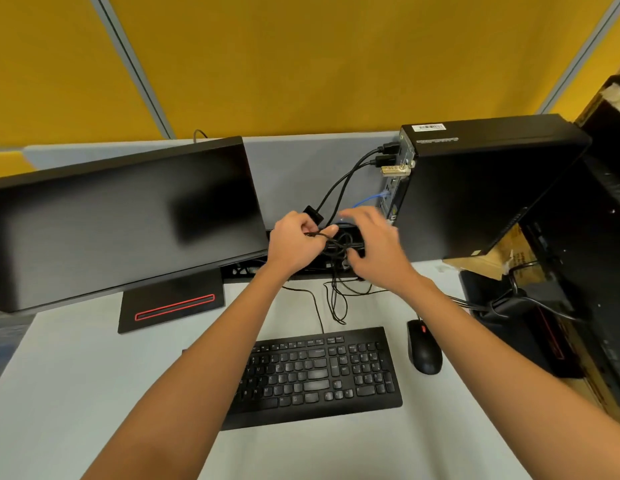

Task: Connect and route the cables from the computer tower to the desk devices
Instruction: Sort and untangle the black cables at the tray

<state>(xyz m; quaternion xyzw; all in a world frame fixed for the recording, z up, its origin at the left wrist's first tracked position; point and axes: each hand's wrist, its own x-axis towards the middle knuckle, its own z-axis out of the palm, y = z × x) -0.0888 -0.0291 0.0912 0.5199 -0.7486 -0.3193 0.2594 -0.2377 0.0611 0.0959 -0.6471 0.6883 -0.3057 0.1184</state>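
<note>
A black computer tower (475, 195) stands at the back right of the desk, its rear ports facing left with several black cables (346, 178) and a blue cable (369, 199) plugged in. Between the tower and the monitor (121, 220), my left hand (294, 242) pinches a thin black cable (322, 234) from a tangled bundle (339, 247). My right hand (374, 245) hovers over the same bundle with fingers spread and blurred; its thumb touches the wires. Thin cables (336, 299) trail down toward the keyboard (315, 372) and mouse (424, 348).
The monitor's stand (170, 303) with a red stripe sits front left. A black cable tray opening (301, 268) lies under my hands. Another dark monitor (585, 271), cardboard boxes (509, 251) and more cables crowd the right edge. Yellow partition panels rise behind the desk.
</note>
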